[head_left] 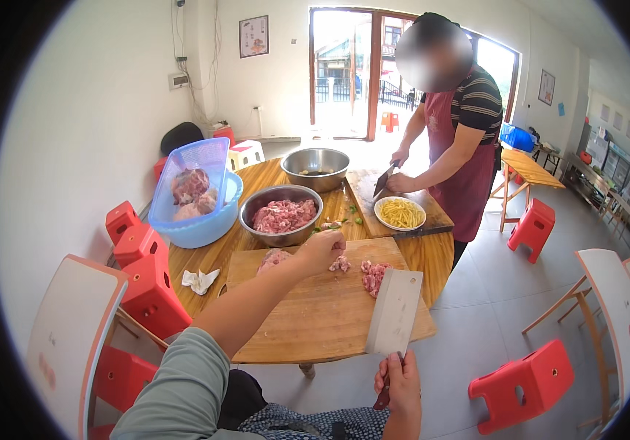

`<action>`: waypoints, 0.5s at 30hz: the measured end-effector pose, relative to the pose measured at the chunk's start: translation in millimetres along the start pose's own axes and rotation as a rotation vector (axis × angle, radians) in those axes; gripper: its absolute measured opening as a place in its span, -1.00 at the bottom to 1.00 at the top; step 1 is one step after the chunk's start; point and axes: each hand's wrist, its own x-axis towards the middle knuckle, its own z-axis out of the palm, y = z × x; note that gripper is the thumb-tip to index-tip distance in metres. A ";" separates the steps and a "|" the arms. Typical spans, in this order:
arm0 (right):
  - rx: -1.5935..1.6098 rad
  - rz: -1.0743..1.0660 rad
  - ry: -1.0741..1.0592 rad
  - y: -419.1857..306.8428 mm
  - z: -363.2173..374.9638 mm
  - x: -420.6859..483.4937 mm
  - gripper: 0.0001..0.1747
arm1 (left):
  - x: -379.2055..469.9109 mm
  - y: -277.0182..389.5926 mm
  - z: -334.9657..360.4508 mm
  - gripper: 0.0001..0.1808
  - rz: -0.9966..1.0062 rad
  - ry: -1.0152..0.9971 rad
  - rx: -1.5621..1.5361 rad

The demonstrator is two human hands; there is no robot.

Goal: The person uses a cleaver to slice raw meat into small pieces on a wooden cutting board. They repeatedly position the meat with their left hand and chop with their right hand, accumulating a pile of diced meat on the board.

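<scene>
My right hand (400, 382) grips the dark handle of a cleaver (395, 313). The wide blade points away from me over the right edge of a wooden cutting board (298, 324). My left hand (320, 253) reaches across the board's far side with curled fingers; whether they hold anything is hidden. Just beside it lies a small clump of chopped meat (340, 264). More cut raw meat (375, 276) sits by the blade's far end, and a larger meat piece (274, 260) is partly covered by my left forearm.
Beyond the board stand a steel bowl of meat strips (285, 216), another steel bowl (315, 157) and a blue basket (194, 148) holding meat chunks. Across the table a co-worker (452, 132) holds a knife over a second board (364, 187) with a plate of yellow strips (401, 213).
</scene>
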 end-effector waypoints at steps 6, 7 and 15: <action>-0.042 -0.003 0.003 -2.4 -1.5 -1.4 -0.83 | -17.9 -32.4 40.3 -0.89 0.126 -0.120 0.265; -0.050 -0.005 -0.008 -2.1 -1.5 -2.3 -0.83 | -23.9 -32.7 41.9 -0.88 0.197 -0.095 0.289; -0.056 -0.024 0.077 -2.9 14.8 1.2 -0.87 | -53.9 8.3 -19.2 -0.71 0.090 0.067 0.372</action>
